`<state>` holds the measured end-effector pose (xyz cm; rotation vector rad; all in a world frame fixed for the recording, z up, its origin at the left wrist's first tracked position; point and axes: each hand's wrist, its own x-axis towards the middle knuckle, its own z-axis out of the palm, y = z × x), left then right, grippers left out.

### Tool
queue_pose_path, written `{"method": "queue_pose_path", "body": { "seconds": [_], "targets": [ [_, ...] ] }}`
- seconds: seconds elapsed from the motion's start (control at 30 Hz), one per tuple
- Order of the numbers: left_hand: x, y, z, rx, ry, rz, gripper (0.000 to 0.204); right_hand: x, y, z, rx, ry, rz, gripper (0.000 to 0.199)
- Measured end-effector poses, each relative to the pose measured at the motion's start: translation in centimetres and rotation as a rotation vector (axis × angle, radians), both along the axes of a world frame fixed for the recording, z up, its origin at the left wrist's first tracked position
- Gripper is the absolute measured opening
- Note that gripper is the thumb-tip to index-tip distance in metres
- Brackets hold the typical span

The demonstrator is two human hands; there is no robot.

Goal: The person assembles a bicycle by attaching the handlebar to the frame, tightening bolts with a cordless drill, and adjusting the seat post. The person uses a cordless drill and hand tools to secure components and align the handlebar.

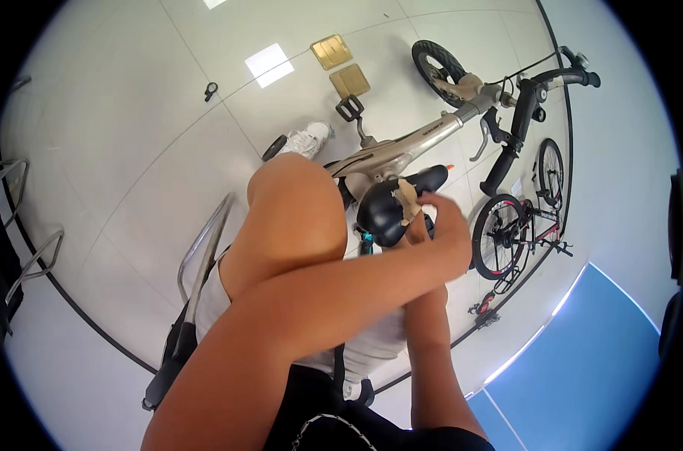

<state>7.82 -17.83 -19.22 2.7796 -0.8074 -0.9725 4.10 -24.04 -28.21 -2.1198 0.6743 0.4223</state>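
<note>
A small silver bicycle (424, 140) stands in front of me, its black saddle (380, 210) close to my bent knee. A ragged tan patch (406, 201) shows on the saddle; I cannot tell whether it is torn cover or a stuck scrap. My left hand (448, 231) reaches across from the left, fingers curled in at the patch's right edge. What they pinch, if anything, is hidden. My right hand (417, 231) is below and mostly behind the left. One finger of it points up at the patch's lower end; its other fingers are hidden.
The bicycle's handlebar (518, 135) and front wheel (438, 71) extend to the upper right. A black-and-red bicycle (499, 234) stands by the right wall. Two gold plates (332, 52) and a small black looped object (211, 91) lie on the tiled floor. Metal chair legs (206, 244) are at left.
</note>
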Motion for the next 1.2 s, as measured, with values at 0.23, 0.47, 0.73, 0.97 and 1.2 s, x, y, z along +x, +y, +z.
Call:
{"method": "queue_pose_path", "body": {
  "seconds": [0.23,0.47,0.73,0.97,1.2],
  "targets": [
    [1.1,2.2,1.7,-0.231,0.168,-0.189,0.06,4.3,4.9,10.6,-0.464,0.34,0.186,0.034],
    [1.4,1.2,1.5,-0.339,0.195,-0.188,0.06,3.8,7.2,13.2,-0.56,0.295,0.158,0.03],
    [0.8,0.1,1.7,-0.357,0.209,-0.19,0.06,3.4,5.1,12.9,-0.795,0.382,0.388,0.033],
    [0.6,-0.3,1.7,-0.365,0.221,-0.192,0.059,2.4,4.8,13.2,-0.793,0.312,0.413,0.032],
    [0.7,-0.4,1.5,-0.358,0.231,-0.175,0.059,0.9,5.8,13.8,-0.752,0.096,0.463,0.035]
  ]
}}
